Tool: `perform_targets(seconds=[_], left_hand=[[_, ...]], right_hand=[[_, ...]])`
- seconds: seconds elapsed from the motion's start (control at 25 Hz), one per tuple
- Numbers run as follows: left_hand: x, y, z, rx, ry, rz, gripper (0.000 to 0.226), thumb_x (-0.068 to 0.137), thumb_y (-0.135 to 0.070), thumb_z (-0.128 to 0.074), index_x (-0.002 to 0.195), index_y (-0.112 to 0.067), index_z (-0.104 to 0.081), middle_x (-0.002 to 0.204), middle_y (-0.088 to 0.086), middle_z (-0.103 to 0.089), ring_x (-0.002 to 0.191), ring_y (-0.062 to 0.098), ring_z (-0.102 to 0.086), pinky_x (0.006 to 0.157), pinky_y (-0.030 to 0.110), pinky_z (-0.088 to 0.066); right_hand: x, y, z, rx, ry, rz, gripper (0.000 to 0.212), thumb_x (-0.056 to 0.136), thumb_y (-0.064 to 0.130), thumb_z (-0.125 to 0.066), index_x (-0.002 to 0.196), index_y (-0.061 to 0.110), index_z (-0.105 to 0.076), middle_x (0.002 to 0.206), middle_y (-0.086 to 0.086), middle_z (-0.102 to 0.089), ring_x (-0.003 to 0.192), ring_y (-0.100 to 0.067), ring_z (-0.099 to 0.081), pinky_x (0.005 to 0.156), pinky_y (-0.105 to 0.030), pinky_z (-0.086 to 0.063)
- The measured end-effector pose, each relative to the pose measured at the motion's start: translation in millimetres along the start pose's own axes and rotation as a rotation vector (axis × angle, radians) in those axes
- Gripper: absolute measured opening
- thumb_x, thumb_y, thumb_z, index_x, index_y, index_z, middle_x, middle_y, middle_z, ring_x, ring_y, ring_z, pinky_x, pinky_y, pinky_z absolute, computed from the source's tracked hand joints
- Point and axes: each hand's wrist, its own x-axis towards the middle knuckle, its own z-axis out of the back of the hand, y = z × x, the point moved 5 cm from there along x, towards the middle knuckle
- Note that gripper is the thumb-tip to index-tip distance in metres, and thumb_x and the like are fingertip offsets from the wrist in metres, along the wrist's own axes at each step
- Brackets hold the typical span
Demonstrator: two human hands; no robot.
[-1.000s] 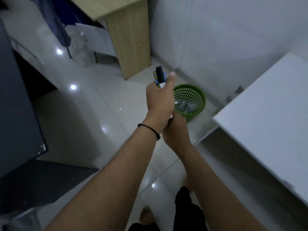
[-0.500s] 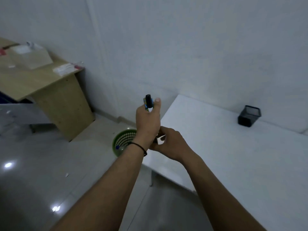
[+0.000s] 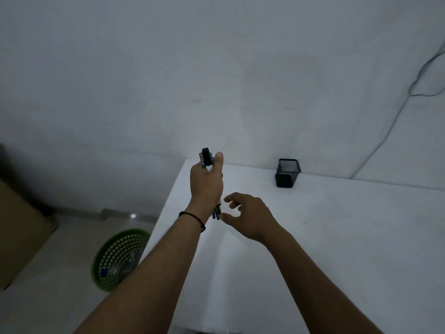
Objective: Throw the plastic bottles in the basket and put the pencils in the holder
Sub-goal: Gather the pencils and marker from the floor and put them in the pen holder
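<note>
My left hand (image 3: 206,183) is shut on a bundle of pencils and a dark marker (image 3: 207,158), held upright over the near left part of the white table (image 3: 313,237). The bundle's lower ends (image 3: 216,215) stick out below my fist. My right hand (image 3: 248,216) hovers just right of those ends, fingers apart, holding nothing. A black mesh holder (image 3: 287,173) stands upright at the table's back edge by the wall, to the right of my hands. On the floor to the left stands the green basket (image 3: 113,273), with clear plastic bottles (image 3: 120,265) inside.
A white wall rises behind the table, and a thin cable (image 3: 395,116) runs down it at the right. The side of a wooden desk (image 3: 19,237) shows at the far left. Pale glossy tiles cover the floor around the basket.
The view has swung right and up from the floor and basket to the table and holder. My right hand has let go of the bundle's lower ends and opened.
</note>
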Motion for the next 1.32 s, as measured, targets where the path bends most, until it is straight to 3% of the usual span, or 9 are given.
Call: perform_targets(seconds=[0.32, 0.44, 0.64, 0.8, 0.88, 1.0, 1.12, 1.32], left_hand=[[59.0, 16.9, -125.2, 0.043, 0.209, 0.031, 0.047, 0.095, -0.045, -0.055, 0.061, -0.019, -0.036, 0.05, -0.001, -0.039, 0.045, 0.015, -0.037, 0.055, 0.031, -0.036], [77.3, 23.9, -161.4, 0.02, 0.212, 0.062, 0.046, 0.098, -0.041, -0.053, 0.062, -0.016, -0.039, 0.047, -0.002, -0.04, 0.041, 0.013, -0.042, 0.055, 0.031, -0.043], [117.8, 51.2, -215.9, -0.024, 0.16, 0.125, 0.05, 0.1, -0.043, -0.048, 0.06, -0.012, -0.043, 0.047, 0.0, -0.045, 0.048, 0.017, -0.057, 0.043, 0.022, -0.051], [143.4, 71.2, -248.4, -0.052, 0.101, 0.172, 0.052, 0.099, -0.044, -0.049, 0.058, -0.014, -0.042, 0.042, -0.004, -0.047, 0.046, 0.017, -0.058, 0.049, 0.026, -0.051], [152.3, 77.6, -259.8, -0.061, 0.089, 0.186, 0.05, 0.099, -0.045, -0.05, 0.06, -0.014, -0.042, 0.041, -0.005, -0.047, 0.046, 0.017, -0.059, 0.051, 0.025, -0.051], [160.5, 82.3, -273.8, -0.067, 0.087, 0.188, 0.046, 0.099, -0.045, -0.049, 0.064, -0.015, -0.045, 0.046, -0.002, -0.047, 0.049, 0.018, -0.059, 0.05, 0.024, -0.051], [162.2, 85.7, -280.9, -0.088, 0.079, 0.167, 0.042, 0.1, -0.041, -0.05, 0.067, -0.015, -0.045, 0.052, 0.002, -0.045, 0.052, 0.022, -0.055, 0.055, 0.026, -0.055], [158.0, 110.4, -275.4, 0.076, 0.123, 0.06, 0.053, 0.098, -0.049, -0.048, 0.061, -0.011, -0.049, 0.051, 0.003, -0.052, 0.052, 0.02, -0.062, 0.064, 0.036, -0.056]], right_hand=[[43.0, -93.5, 62.2, -0.007, -0.241, -0.247, 0.038, 0.087, 0.041, -0.068, 0.122, 0.028, -0.06, 0.114, 0.007, -0.066, 0.101, -0.011, -0.06, 0.083, -0.025, -0.046], [68.3, -135.0, 80.7, -0.036, -0.253, -0.331, 0.042, 0.088, 0.041, -0.066, 0.127, 0.028, -0.056, 0.116, 0.005, -0.067, 0.101, -0.011, -0.06, 0.081, -0.024, -0.044], [122.9, -207.8, 102.8, -0.085, -0.236, -0.44, 0.061, 0.091, 0.037, -0.062, 0.146, 0.023, -0.04, 0.125, -0.003, -0.066, 0.117, -0.023, -0.06, 0.094, -0.036, -0.05], [159.8, -249.8, 92.5, -0.156, -0.142, -0.452, 0.061, 0.094, 0.037, -0.056, 0.15, 0.023, -0.033, 0.13, -0.006, -0.062, 0.121, -0.027, -0.056, 0.095, -0.038, -0.049], [169.9, -259.7, 85.2, -0.179, -0.118, -0.467, 0.052, 0.096, 0.036, -0.053, 0.146, 0.024, -0.04, 0.132, -0.006, -0.059, 0.122, -0.027, -0.054, 0.094, -0.038, -0.046], [172.0, -261.9, 82.6, -0.221, -0.254, -0.442, 0.032, 0.097, 0.035, -0.052, 0.127, 0.024, -0.058, 0.113, -0.005, -0.067, 0.102, -0.024, -0.061, 0.077, -0.034, -0.051], [159.6, -258.9, 78.5, -0.234, -0.351, -0.409, 0.025, 0.097, 0.034, -0.054, 0.118, 0.026, -0.066, 0.103, 0.0, -0.071, 0.089, -0.018, -0.062, 0.064, -0.026, -0.045], [137.2, -251.1, 63.2, -0.17, -0.391, -0.417, 0.025, 0.094, 0.033, -0.06, 0.117, 0.027, -0.068, 0.105, 0.002, -0.074, 0.088, -0.016, -0.064, 0.064, -0.024, -0.044]])
